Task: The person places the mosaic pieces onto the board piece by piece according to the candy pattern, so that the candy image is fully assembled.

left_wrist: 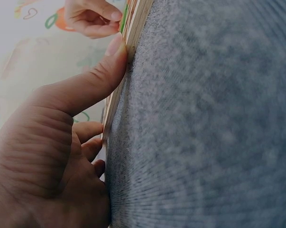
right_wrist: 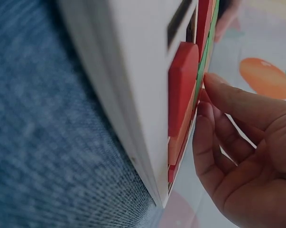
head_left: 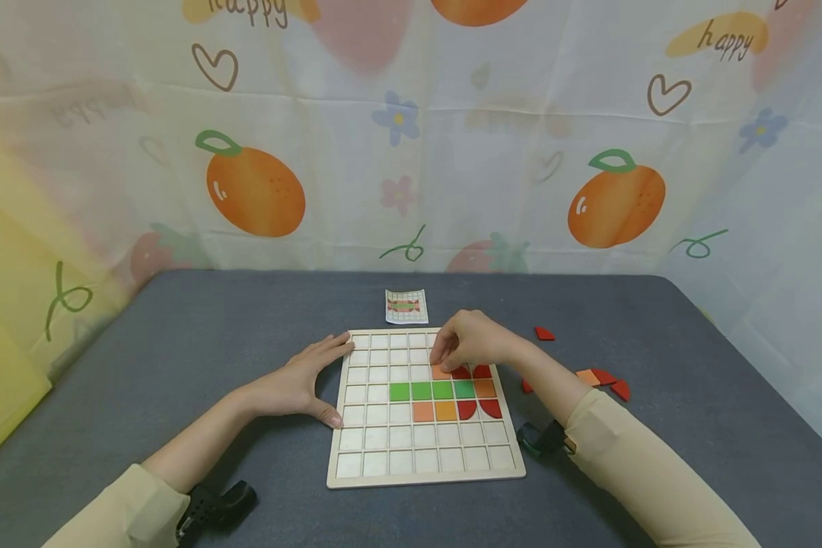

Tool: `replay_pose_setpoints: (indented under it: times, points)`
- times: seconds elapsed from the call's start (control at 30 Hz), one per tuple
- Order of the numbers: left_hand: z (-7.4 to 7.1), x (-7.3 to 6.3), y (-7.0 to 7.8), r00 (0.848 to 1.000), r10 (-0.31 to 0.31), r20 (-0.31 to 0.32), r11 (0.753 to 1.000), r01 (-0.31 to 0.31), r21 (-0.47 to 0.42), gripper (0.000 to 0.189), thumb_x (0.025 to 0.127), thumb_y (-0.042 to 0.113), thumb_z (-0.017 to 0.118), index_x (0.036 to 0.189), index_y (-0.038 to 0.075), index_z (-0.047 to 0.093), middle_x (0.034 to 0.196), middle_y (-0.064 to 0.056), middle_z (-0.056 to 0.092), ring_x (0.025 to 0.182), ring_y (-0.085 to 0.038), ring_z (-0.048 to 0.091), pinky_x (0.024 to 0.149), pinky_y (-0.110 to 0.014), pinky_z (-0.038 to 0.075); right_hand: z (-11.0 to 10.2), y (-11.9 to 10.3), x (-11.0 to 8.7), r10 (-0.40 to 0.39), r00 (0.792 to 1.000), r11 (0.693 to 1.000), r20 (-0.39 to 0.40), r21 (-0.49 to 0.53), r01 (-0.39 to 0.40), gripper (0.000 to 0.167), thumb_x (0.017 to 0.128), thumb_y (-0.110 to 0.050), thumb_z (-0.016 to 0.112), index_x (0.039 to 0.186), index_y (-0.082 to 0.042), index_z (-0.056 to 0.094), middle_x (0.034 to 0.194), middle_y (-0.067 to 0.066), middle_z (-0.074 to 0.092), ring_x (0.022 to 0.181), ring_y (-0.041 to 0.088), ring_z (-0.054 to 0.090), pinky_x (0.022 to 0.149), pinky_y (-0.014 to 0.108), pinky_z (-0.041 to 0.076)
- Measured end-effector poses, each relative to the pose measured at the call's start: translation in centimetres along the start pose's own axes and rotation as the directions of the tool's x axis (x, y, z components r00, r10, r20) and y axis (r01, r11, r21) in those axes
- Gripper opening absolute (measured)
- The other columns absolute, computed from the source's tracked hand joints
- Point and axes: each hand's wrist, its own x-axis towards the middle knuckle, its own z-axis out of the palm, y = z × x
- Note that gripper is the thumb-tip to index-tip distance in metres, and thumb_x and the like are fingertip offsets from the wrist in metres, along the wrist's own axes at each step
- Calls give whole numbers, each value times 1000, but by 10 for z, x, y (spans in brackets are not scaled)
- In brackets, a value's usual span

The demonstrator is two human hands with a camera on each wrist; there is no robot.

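A pale wooden grid board point(head_left: 426, 482) lies flat on the table with coloured tiles in several cells. My left hand point(head_left: 294, 387) rests against its left edge, thumb and fingers spread; the thumb point(left_wrist: 115, 50) presses on the rim in the left wrist view. Over the board's upper right, my right hand point(head_left: 471, 340) pinches a light orange square tile point(head_left: 440, 373) at its cell, fingertips partly hiding it. A row of green square tiles point(head_left: 421, 391) runs just below. Red curved tiles point(head_left: 466, 410) and an orange square tile point(head_left: 445, 411) fill cells beneath that row.
A small printed pattern card point(head_left: 406, 307) lies behind the board. Right of the board are loose red tiles point(head_left: 544, 333) and a light orange tile point(head_left: 587, 377), partly behind my right forearm. A patterned curtain point(head_left: 356, 190) hangs beyond the dark table point(head_left: 267, 304).
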Motion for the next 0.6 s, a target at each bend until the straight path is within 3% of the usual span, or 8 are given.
replay_pose_setpoints:
  times: [0.23,0.6]
  points:
    - [1,0,0,1000,1,1,1000,-1,-2,115,66,42,90,156,5,27,167,-16,13,153,-47,5,111,-77,8,-5,-1,-3,-3,999,1000,-42,-27,2,14,83,-11,79,97,-13,78,89,1,77,79,7,68,75,24,56]
    - [1,0,0,1000,-5,-1,1000,5,-6,116,66,41,90,156,6,27,168,-16,13,153,-47,4,111,-77,7,-18,9,-10,-9,997,999,-80,-38,6,21,85,-9,76,106,-10,75,100,5,76,92,12,69,81,28,56]
